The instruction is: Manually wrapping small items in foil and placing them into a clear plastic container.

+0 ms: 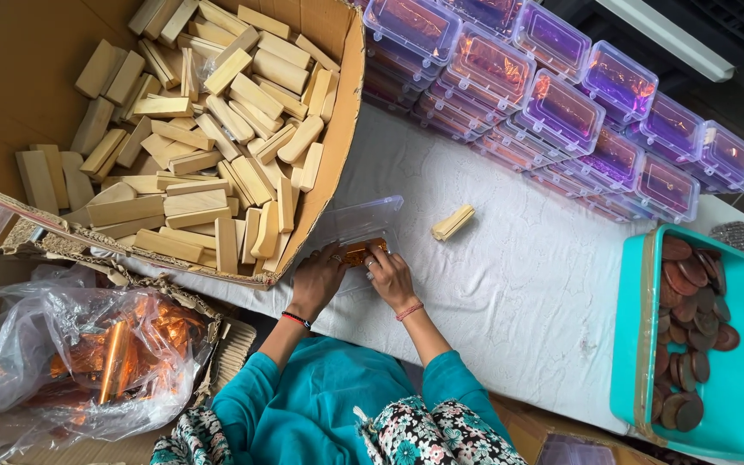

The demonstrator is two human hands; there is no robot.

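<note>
Near the counter's front edge: left hand and right hand pinching a copper-wrapped bar, fingers closed on its ends, inside an open clear box. Best to press the bar down flat and square to the box walls, thumbs steadying, lid kept clear. Beyond, mid-counter, a bare wooden block. Left, a cardboard carton of blocks. Far edge, stacked filled boxes; right, a teal tub of discs.
</note>
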